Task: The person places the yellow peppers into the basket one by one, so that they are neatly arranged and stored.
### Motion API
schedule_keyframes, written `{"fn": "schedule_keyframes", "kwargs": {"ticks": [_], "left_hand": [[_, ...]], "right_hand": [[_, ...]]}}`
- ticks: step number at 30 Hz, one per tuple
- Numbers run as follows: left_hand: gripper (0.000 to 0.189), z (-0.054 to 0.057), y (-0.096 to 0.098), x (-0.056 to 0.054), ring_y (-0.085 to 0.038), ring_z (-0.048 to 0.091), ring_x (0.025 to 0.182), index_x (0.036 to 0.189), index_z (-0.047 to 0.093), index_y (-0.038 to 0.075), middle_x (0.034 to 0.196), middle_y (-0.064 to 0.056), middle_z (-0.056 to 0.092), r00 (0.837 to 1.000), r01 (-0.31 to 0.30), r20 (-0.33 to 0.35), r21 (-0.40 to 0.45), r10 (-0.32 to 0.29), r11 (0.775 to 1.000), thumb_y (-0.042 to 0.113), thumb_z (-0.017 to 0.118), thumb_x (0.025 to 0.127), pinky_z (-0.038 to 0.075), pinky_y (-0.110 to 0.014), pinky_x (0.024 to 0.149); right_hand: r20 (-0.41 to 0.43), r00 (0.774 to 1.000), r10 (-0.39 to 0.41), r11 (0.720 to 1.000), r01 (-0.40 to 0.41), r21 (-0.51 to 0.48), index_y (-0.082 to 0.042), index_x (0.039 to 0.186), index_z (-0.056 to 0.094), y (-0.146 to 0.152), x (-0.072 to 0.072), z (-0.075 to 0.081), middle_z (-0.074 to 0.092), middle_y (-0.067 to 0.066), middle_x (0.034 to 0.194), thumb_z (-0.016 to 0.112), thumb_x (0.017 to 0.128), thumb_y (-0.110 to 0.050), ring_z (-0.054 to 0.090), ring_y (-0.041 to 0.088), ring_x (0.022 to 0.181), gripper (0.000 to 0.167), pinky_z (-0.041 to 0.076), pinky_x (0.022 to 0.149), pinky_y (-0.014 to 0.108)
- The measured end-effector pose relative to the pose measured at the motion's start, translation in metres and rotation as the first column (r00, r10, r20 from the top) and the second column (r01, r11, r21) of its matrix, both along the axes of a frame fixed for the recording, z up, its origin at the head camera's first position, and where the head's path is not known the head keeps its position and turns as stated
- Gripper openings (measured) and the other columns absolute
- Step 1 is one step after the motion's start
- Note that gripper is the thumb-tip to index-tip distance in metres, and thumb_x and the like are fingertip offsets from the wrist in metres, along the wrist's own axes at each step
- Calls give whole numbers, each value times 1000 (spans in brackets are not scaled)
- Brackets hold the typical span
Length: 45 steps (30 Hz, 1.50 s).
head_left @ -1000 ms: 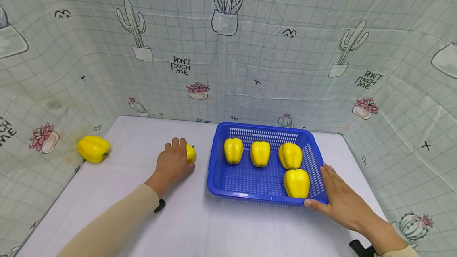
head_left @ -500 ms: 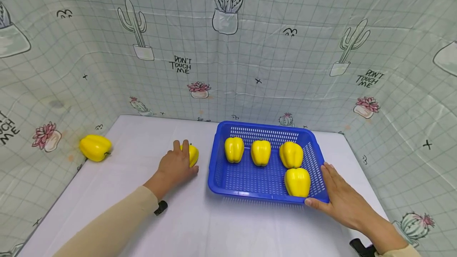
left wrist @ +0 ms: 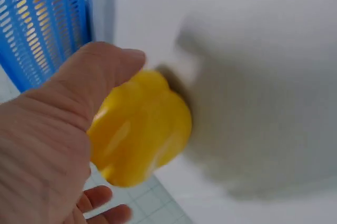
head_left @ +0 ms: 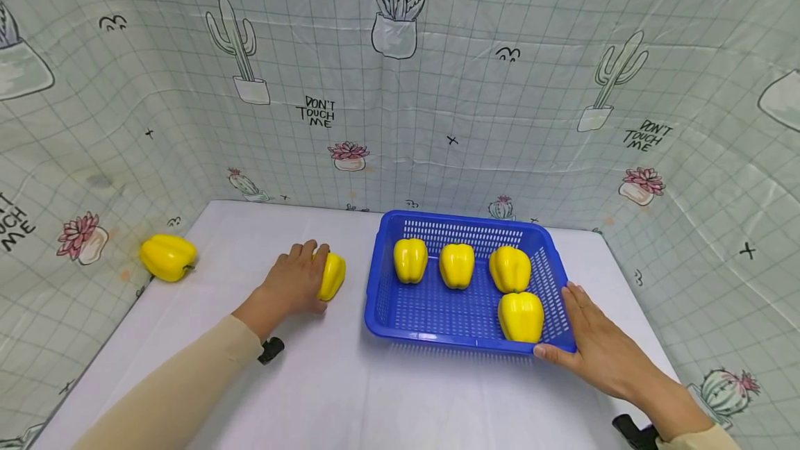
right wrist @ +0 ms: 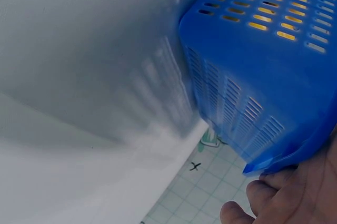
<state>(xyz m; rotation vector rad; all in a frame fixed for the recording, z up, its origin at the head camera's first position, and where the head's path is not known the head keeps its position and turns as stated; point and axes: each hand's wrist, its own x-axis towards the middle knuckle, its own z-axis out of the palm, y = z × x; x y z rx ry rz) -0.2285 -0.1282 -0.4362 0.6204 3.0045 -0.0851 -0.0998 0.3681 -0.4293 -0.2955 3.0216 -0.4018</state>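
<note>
A yellow bell pepper (head_left: 333,275) lies tilted on the white table, left of a blue plastic basket (head_left: 431,340). My left hand (head_left: 292,282) holds this pepper from its left side, fingers over the far end. In the left wrist view, my thumb lies along the pepper (left wrist: 145,129), while the fingers are partly hidden behind it. Against the basket's right side rests my right hand (head_left: 603,346), fingers straight along the rim and thumb on the near corner. Several yellow bell peppers (head_left: 457,266) sit inside, mostly along the back and right.
Another yellow bell pepper (head_left: 167,257) lies at the table's far left edge. A grid-patterned cloth (head_left: 400,117) with cactus drawings hangs around the back and both sides. White table surface (head_left: 375,394) stretches in front of the basket.
My left hand shifts slightly right, then back left, and the pepper under it turns to a tilted lie with more of it showing. The right hand and basket stay put.
</note>
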Motion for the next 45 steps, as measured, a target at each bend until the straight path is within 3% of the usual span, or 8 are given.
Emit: {"fn": "schedule_keyframes", "kwargs": {"ticks": [6,9,13,22,34,38,42,45], "left_hand": [[114,1,3,-5,-44,41,144,158,33,-2,156,-25,42,994,108,-5,-147,-110,983,50,91,75,34,-60,123],[114,-3,4,-7,-43,41,143,157,34,-3,156,-25,43,991,131,-5,-208,-135,969,53,91,75,34,-59,123],[114,-7,4,-9,-42,43,141,156,33,-4,154,-25,44,991,129,-1,-226,-133,965,52,91,76,35,-57,124],[91,-9,3,-13,-36,52,115,137,43,-4,122,-20,54,984,143,-87,-144,-157,979,41,93,75,48,-50,112],[90,-7,7,-17,-33,51,102,133,47,-7,109,-18,53,956,143,-243,-104,-165,984,48,88,76,55,-44,101],[88,1,8,-18,-34,52,100,132,48,-9,108,-20,55,941,147,-296,-67,-161,987,49,85,76,56,-44,96],[88,17,12,-18,-35,54,99,131,48,-11,109,-22,57,929,147,-341,-11,-142,989,48,84,77,56,-44,93],[88,30,17,-17,-37,55,100,131,49,-12,109,-23,58,908,170,-392,30,-145,985,47,84,75,56,-44,92]], "right_hand": [[1,1000,-1,1000,1,-12,9,165,10,0,0,-1,10,35,171,66,94,-66,19,56,156,117,30,117,74],[-1,1000,1,1000,-1,-14,9,164,11,0,0,-2,11,36,170,66,94,-66,19,56,156,117,30,117,74],[-3,1000,4,1000,-4,-9,10,164,12,-1,-1,-2,11,36,170,66,94,-66,20,55,156,117,30,118,73],[-7,1000,4,1000,-4,-3,10,164,10,-1,0,-2,11,35,171,66,94,-67,20,56,156,118,31,117,73],[-13,1000,3,1000,-3,-8,10,164,11,0,1,-2,11,36,170,67,94,-66,21,56,155,118,31,117,74],[-16,1000,6,1000,-6,-6,10,164,11,0,1,-3,11,36,170,67,94,-66,20,56,155,117,31,117,73],[-24,1000,9,1000,-9,-1,10,164,11,0,1,-3,11,36,170,66,94,-66,21,56,155,117,31,117,73],[-30,999,12,1000,-12,0,10,164,11,1,0,-3,11,36,170,66,94,-66,20,56,155,117,31,118,72]]}}
